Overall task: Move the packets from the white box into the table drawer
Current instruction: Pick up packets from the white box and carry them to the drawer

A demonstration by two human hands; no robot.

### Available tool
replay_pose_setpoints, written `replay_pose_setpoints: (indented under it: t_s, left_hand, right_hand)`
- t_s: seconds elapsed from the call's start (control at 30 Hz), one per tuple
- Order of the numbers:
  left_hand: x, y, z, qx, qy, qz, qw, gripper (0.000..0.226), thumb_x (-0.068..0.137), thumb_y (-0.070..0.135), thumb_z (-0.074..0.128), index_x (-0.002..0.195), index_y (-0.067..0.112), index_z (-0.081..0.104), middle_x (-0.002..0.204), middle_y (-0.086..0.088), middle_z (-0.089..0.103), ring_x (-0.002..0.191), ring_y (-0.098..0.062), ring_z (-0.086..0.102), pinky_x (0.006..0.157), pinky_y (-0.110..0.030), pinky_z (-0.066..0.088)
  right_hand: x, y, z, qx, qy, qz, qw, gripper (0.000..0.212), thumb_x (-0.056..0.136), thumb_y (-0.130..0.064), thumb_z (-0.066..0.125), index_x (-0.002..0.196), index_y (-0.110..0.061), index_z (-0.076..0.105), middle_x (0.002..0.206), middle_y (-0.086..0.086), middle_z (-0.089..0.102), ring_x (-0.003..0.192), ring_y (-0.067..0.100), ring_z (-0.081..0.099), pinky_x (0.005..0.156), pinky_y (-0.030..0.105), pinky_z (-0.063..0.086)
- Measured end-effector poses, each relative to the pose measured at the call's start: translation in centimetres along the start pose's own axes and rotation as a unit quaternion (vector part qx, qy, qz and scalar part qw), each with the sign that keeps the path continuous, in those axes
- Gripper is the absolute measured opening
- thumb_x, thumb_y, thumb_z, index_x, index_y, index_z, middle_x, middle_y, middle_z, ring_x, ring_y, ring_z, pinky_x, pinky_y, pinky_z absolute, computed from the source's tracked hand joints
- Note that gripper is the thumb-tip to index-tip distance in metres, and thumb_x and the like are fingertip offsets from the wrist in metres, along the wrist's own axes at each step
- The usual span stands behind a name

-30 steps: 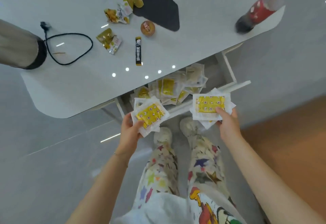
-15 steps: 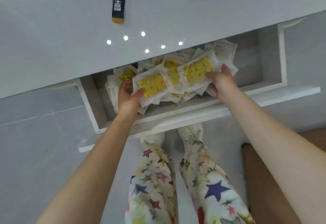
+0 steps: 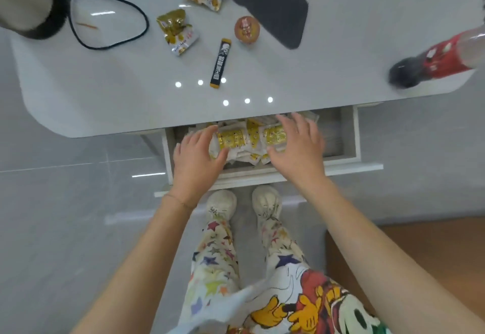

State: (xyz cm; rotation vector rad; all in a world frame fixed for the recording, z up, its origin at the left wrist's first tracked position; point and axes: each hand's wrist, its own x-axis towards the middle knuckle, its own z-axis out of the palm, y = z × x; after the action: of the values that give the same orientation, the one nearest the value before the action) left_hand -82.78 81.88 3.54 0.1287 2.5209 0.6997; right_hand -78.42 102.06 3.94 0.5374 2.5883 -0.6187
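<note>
Yellow-and-white packets (image 3: 236, 140) lie heaped inside the open table drawer (image 3: 349, 149), under the white table (image 3: 105, 92) edge. Both hands hover flat over the pile, fingers spread, gripping nothing: the left hand (image 3: 195, 156) at the heap's left side, the right hand (image 3: 299, 147) at its right.
</note>
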Motion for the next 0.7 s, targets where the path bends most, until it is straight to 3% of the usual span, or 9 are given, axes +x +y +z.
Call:
replay_pose_setpoints:
  t_s: [0.17,0.37,0.7]
  left_hand:
    - [-5.8,2.4,-4.7,0.085,0.057,0.026,0.994,0.059,0.092,0.046,0.053,0.146,0.029,0.036,0.154,0.001,0.033,0.147,-0.025,0.015,0.119,-0.049,0.008]
    - [-12.5,3.7,-9.6,0.079,0.103,0.005,0.992,0.067,0.088,0.056,0.039,0.149,0.028,0.032,0.153,-0.004,0.035,0.147,-0.027,0.016,0.119,-0.051,0.01]
    - [-23.2,2.2,-14.1,0.049,0.152,-0.082,0.984,0.068,0.092,0.048,0.052,0.151,0.026,0.028,0.155,-0.006,0.032,0.146,-0.03,0.02,0.118,-0.051,0.017]
  right_hand:
    - [-5.2,-2.7,-5.5,-0.046,0.01,-0.092,0.995,0.067,0.084,-0.032,0.059,0.145,-0.027,0.032,0.16,0.002,0.011,0.147,0.028,0.002,0.119,0.05,0.007]
    - [-10.1,-5.5,-11.2,-0.089,0.032,-0.158,0.983,0.076,0.083,-0.041,0.059,0.149,-0.032,0.022,0.159,0.001,0.013,0.147,0.028,0.002,0.119,0.052,0.006]
    - [-15.6,-10.8,-15.8,-0.152,-0.008,-0.226,0.962,0.076,0.089,-0.048,0.052,0.152,-0.033,0.012,0.159,0.002,0.015,0.147,0.028,0.004,0.118,0.048,0.002]
